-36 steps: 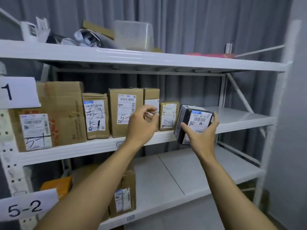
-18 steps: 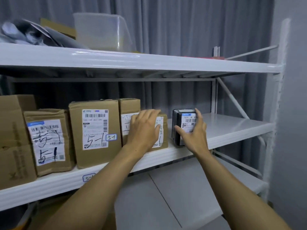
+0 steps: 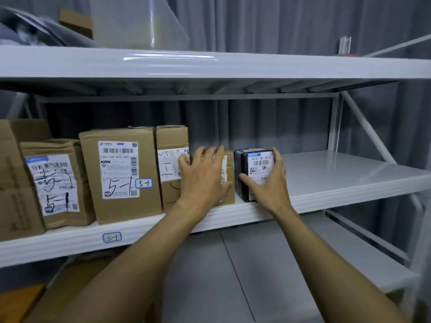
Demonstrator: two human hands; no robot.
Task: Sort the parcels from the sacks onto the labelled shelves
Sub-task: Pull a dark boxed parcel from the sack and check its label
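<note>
Parcel position: the black parcel (image 3: 256, 166) stands upright on the middle shelf (image 3: 338, 178), at the right end of a row of cartons, with its white barcode label facing the near side. Its base rests on the shelf near the front edge. To its right the shelf surface is bare white metal.

Right hand (image 3: 268, 185): it grips the black parcel. The thumb (image 3: 247, 179) lies across the lower part of the label, pointing left. The other fingers (image 3: 277, 157) curl round the parcel's right edge and reach its top right corner. The parcel therefore sits between thumb and fingers, with the palm against its near right corner.

Left hand (image 3: 205, 178): the fingers (image 3: 210, 155) are straight and spread and hold nothing. The palm lies flat against the front face of the small brown carton (image 3: 229, 169), which stands just beside the black parcel on its left. Whether the two parcels touch cannot be told.

Row, continuing to the left: a narrow carton (image 3: 171, 145), a tall carton (image 3: 121, 173) marked "5-1" by hand, and a crumpled carton (image 3: 56, 183) with a scribbled label. A shelf tag (image 3: 112, 237) on the front edge also reads "5-1".

Above, the upper shelf (image 3: 210, 66) carries a translucent bin (image 3: 140, 22). A grey curtain (image 3: 279, 24) hangs behind the rack.
</note>
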